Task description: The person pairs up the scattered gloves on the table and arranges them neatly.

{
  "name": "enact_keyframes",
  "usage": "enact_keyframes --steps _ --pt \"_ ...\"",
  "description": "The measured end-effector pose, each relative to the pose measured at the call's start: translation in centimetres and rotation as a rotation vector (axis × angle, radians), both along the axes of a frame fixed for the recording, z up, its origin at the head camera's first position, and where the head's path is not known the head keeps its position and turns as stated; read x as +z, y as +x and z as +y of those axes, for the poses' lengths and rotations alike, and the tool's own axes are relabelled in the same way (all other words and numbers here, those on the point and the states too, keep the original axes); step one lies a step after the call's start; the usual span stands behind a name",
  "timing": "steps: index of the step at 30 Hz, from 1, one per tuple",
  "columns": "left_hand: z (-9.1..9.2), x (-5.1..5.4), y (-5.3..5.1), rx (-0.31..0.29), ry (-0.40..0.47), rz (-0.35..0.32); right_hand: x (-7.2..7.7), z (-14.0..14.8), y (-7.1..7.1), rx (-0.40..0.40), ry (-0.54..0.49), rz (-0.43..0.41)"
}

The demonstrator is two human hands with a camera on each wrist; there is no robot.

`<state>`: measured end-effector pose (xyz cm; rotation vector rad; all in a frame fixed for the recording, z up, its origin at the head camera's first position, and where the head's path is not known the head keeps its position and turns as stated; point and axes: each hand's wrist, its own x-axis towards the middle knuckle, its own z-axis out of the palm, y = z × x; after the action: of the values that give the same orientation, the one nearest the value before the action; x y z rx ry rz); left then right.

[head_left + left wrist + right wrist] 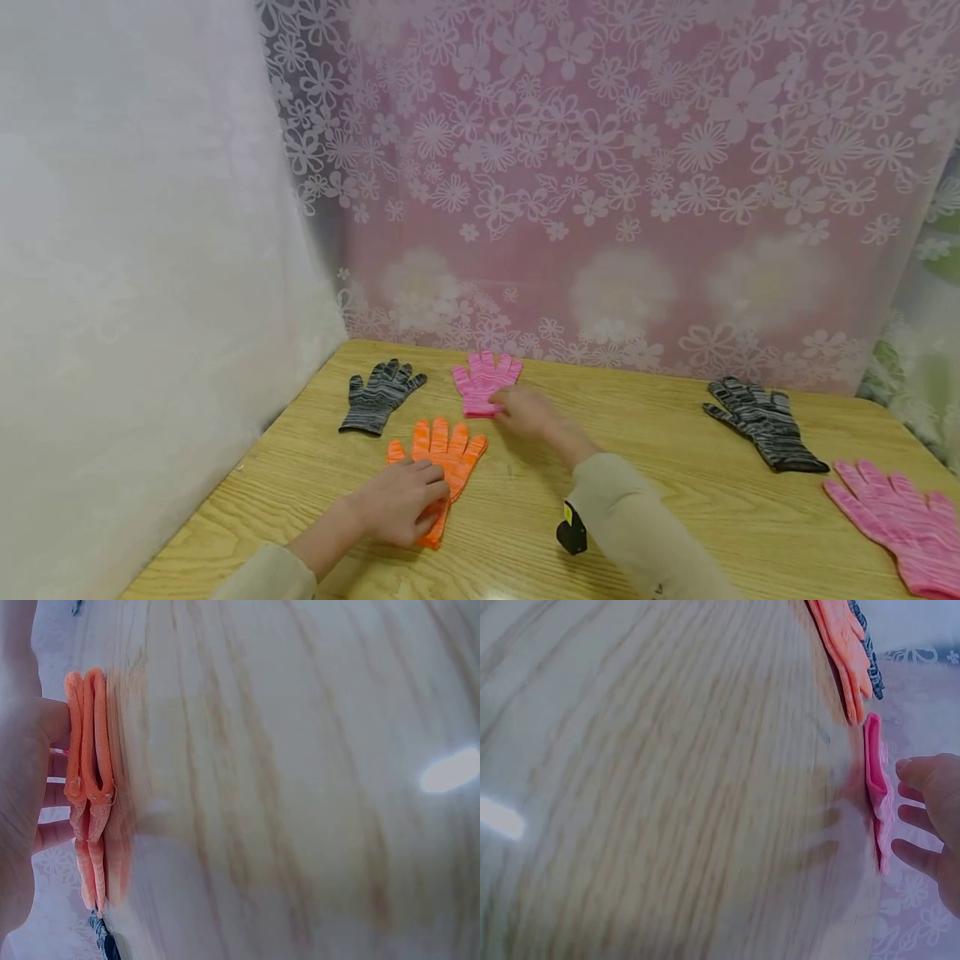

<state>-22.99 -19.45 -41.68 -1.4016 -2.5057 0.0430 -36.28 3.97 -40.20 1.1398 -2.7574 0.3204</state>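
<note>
An orange glove point(442, 450) lies palm-flat on the wooden table, fingers toward the back. The left hand point(397, 502) rests over its lower left part; in the left wrist view the thumb and fingers of that hand point(26, 772) are at the orange cuff point(96, 742). Behind it lies a small pink glove point(483, 383). The right hand point(528, 414) is at the lower right of this pink glove, and in the right wrist view the relaxed fingers of that hand point(937, 817) are spread just off the pink glove point(877, 772), with a gap between.
A grey-black glove point(377, 398) lies at the back left, another grey-black glove point(768, 423) at the right, and a second pink glove point(903, 525) at the right front. A small black object point(572, 532) is beside the right sleeve. Curtains point(600, 167) stand behind the table point(637, 417).
</note>
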Motion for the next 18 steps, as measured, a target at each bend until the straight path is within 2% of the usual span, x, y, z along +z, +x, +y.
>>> enact_keyframes --steps 4,11,18 --pt "0.0 -0.2 0.0 -0.005 0.002 0.008 0.0 -0.6 0.2 -0.009 0.016 0.008" --pt "-0.2 -0.3 -0.2 0.000 0.004 -0.014 -0.2 -1.1 0.3 -0.068 0.065 -0.044" --pt "-0.2 -0.3 -0.2 0.006 0.011 -0.020 -0.1 -1.3 0.4 -0.068 0.066 -0.053"
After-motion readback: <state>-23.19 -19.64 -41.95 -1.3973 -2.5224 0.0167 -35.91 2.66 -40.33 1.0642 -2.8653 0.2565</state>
